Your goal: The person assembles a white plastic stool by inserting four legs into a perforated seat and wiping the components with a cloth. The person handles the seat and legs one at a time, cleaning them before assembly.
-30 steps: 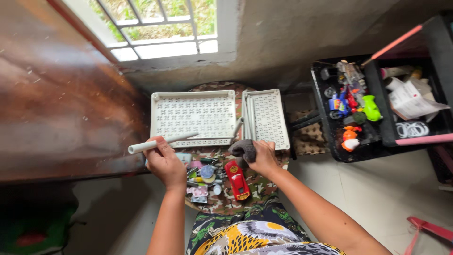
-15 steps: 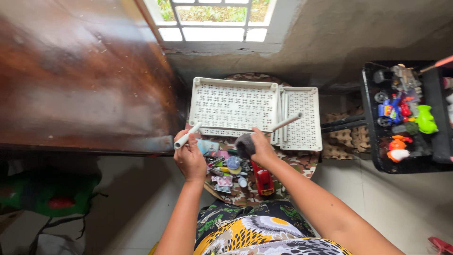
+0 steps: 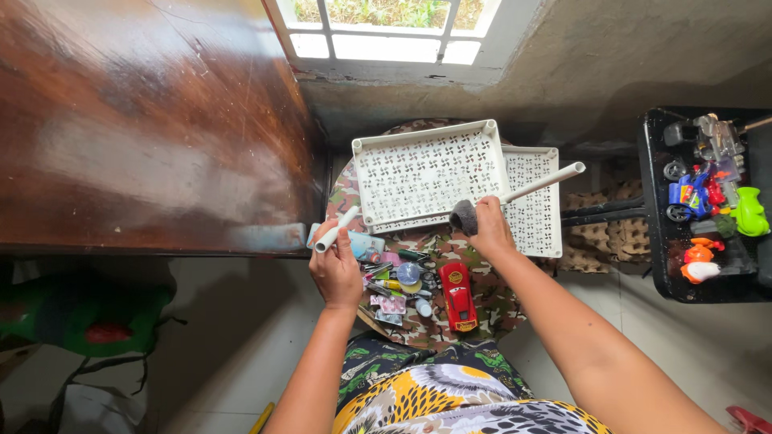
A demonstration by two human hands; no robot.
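Camouflage cloth covers the low surface under both my hands, below a barred window. I see my left hand clenched around one short white tube, its end poking up just past my knuckles. My right hand grips one grey sponge roller, whose white handle slants away to the right. Two white perforated trays overlap just beyond my fingers. One red toy car lies between my wrists.
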